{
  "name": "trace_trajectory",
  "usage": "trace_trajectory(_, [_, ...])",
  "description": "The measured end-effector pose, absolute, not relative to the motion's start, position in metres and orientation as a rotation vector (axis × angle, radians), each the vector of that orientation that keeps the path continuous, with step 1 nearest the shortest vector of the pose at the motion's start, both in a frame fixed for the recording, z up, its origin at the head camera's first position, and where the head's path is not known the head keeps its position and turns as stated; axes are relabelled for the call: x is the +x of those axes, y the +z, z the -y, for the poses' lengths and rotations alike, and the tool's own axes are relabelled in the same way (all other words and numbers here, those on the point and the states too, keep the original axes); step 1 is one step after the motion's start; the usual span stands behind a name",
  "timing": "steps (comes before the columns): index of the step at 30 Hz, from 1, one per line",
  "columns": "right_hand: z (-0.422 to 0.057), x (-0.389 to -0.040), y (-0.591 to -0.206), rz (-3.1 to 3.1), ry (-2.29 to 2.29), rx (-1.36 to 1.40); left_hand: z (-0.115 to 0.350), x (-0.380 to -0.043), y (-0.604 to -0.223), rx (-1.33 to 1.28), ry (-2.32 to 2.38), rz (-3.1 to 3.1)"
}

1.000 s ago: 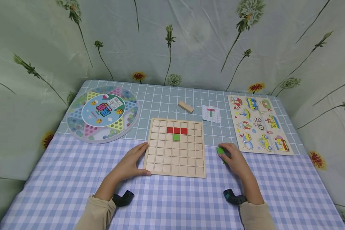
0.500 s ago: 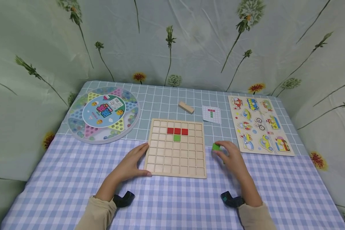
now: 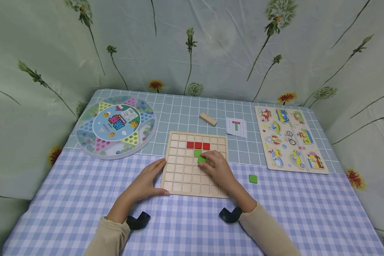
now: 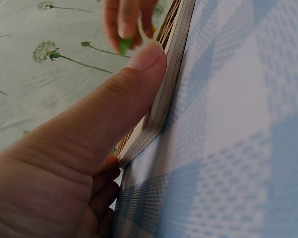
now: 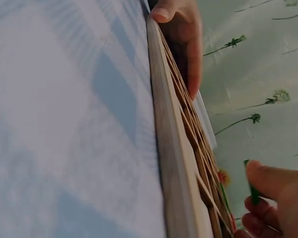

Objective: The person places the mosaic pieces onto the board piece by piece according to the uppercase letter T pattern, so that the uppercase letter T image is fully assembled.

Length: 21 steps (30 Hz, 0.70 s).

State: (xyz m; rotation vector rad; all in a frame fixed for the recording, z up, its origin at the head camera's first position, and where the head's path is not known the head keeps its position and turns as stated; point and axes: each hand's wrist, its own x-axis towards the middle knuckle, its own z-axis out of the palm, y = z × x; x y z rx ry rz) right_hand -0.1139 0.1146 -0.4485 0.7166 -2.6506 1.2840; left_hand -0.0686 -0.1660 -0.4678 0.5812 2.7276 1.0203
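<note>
A square wooden grid board lies on the table, with a row of red tiles and one green tile below the middle one. My left hand holds the board's near left corner, thumb at the front edge and fingers along the left side. Over the board, my right hand pinches another green tile between thumb and fingers, close below the placed green one. In the right wrist view this pinched tile shows edge-on above the grid. One more green tile lies on the checked cloth to the right.
Behind the board lie a small wooden block and a pattern card showing a red and green T. A round Chinese checkers set is at the left. At the right lies a vehicle picture puzzle.
My right hand has picked a green tile off the cloth at the right and carried it left over the board, uncovering another green tile there. My left hand has stayed in place.
</note>
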Motion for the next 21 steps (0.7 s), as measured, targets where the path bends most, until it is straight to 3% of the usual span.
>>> trace_trajectory(21, [-0.108,-0.121,-0.462,2.734,1.294,0.683,0.165,-0.068,-0.467,0.567,1.020,-2.731])
